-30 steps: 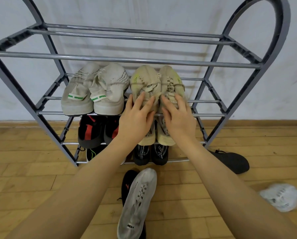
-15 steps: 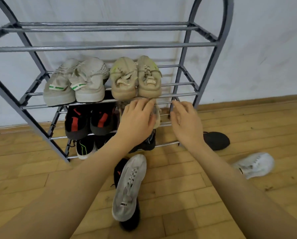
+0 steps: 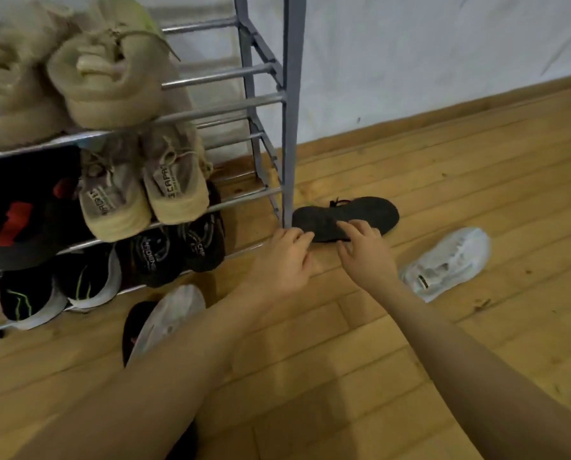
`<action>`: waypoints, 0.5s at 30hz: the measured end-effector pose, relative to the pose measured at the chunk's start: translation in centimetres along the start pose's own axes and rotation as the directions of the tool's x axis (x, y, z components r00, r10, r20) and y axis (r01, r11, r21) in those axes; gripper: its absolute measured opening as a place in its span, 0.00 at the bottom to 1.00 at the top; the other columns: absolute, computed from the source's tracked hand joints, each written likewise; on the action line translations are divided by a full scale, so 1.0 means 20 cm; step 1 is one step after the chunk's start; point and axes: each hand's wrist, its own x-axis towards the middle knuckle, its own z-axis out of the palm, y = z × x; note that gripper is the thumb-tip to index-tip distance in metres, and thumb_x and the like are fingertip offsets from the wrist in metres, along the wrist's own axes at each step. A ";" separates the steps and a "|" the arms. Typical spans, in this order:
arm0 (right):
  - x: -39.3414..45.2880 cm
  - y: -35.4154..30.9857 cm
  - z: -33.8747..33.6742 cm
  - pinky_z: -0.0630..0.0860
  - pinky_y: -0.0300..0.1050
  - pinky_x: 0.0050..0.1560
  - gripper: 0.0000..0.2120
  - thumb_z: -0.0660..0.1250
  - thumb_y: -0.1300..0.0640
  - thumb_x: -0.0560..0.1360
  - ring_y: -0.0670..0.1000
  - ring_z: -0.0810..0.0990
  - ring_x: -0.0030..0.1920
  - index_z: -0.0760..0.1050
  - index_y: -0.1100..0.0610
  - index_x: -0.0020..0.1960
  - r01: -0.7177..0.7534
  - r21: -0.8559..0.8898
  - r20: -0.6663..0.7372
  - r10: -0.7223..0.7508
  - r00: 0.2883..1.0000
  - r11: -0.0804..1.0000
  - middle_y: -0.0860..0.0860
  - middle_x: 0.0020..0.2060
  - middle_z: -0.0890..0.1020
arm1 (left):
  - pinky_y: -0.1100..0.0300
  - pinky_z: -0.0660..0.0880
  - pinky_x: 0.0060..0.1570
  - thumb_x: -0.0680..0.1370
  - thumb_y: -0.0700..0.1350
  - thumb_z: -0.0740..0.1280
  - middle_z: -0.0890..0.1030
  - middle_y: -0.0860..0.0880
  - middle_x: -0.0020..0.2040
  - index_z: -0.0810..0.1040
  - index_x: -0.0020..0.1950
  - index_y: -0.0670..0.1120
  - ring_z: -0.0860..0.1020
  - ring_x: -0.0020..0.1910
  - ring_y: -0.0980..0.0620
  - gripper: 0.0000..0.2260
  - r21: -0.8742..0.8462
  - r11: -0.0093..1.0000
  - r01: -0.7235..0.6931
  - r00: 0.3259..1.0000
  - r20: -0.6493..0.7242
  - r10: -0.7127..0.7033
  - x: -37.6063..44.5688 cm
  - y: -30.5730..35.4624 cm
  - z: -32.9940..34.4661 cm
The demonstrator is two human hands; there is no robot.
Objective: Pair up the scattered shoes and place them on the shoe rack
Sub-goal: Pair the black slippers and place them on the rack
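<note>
A dark charcoal knit shoe with a thin red lace at its collar is lying on its side on the wooden plank floor, its heel end touching the foot of the grey metal shoe rack's right upright post. Its fabric is looking flat and soft, with no pale sole showing. The right hand is hovering over the near edge of that shoe, fingers spread and lightly bent, fingertips seeming to touch the fabric but not wrapping round it. The left hand is sitting just beside the post's foot, fingers loosely curled and holding nothing, its fingertips close to the shoe's heel end.

To the right of the post, beyond the dark shoe, a white mesh sneaker is lying on the floor, well apart from the rack. To the lower left of the post, in front of the rack's bottom rail, a second white sneaker is resting on top of a black shoe; the left forearm is partly hiding both. Left of the post, the shelves are holding beige sneakers and, lower down, black ones.
</note>
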 end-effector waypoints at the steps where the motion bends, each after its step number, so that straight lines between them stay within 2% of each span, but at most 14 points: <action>1: 0.03 0.06 0.04 0.69 0.55 0.59 0.20 0.59 0.53 0.78 0.60 0.70 0.63 0.67 0.52 0.69 -0.002 -0.022 0.011 0.002 1.000 1.000 0.54 0.66 0.71 | 0.55 0.65 0.60 0.80 0.46 0.58 0.71 0.46 0.66 0.67 0.70 0.45 0.68 0.64 0.46 0.19 -0.021 1.000 0.010 0.999 0.031 -0.010 0.05 -0.01 0.07; 4: 0.09 0.21 0.16 0.61 0.53 0.67 0.22 0.59 0.51 0.79 0.56 0.63 0.70 0.63 0.49 0.72 -0.027 -0.081 0.057 0.032 0.998 0.996 0.51 0.72 0.65 | 0.53 0.62 0.66 0.80 0.48 0.58 0.65 0.46 0.72 0.63 0.72 0.47 0.61 0.69 0.46 0.21 -0.035 0.995 0.096 0.991 0.097 -0.092 0.16 -0.05 0.24; 7: 0.16 0.28 0.24 0.54 0.53 0.70 0.24 0.55 0.47 0.80 0.54 0.56 0.74 0.57 0.46 0.74 -0.065 -0.054 0.114 0.071 0.991 0.996 0.49 0.75 0.58 | 0.51 0.58 0.69 0.80 0.49 0.58 0.57 0.45 0.76 0.59 0.74 0.46 0.55 0.73 0.45 0.24 -0.006 0.994 0.110 0.985 0.134 -0.108 0.26 -0.08 0.37; 11: 0.24 0.33 0.29 0.50 0.54 0.71 0.24 0.51 0.44 0.81 0.53 0.50 0.76 0.51 0.44 0.76 -0.048 -0.042 0.124 0.053 0.991 0.998 0.47 0.76 0.52 | 0.48 0.51 0.72 0.80 0.51 0.58 0.47 0.46 0.77 0.52 0.76 0.48 0.46 0.75 0.45 0.27 -0.107 0.965 0.241 0.957 0.191 -0.218 0.34 -0.09 0.47; 15: 0.33 0.36 0.33 0.50 0.57 0.72 0.27 0.51 0.42 0.80 0.56 0.48 0.76 0.47 0.44 0.76 -0.021 -0.084 0.191 0.037 0.981 0.996 0.48 0.77 0.48 | 0.47 0.47 0.73 0.80 0.54 0.55 0.43 0.45 0.77 0.48 0.76 0.48 0.42 0.75 0.45 0.28 -0.052 0.969 0.240 0.938 0.269 -0.218 0.36 -0.13 0.54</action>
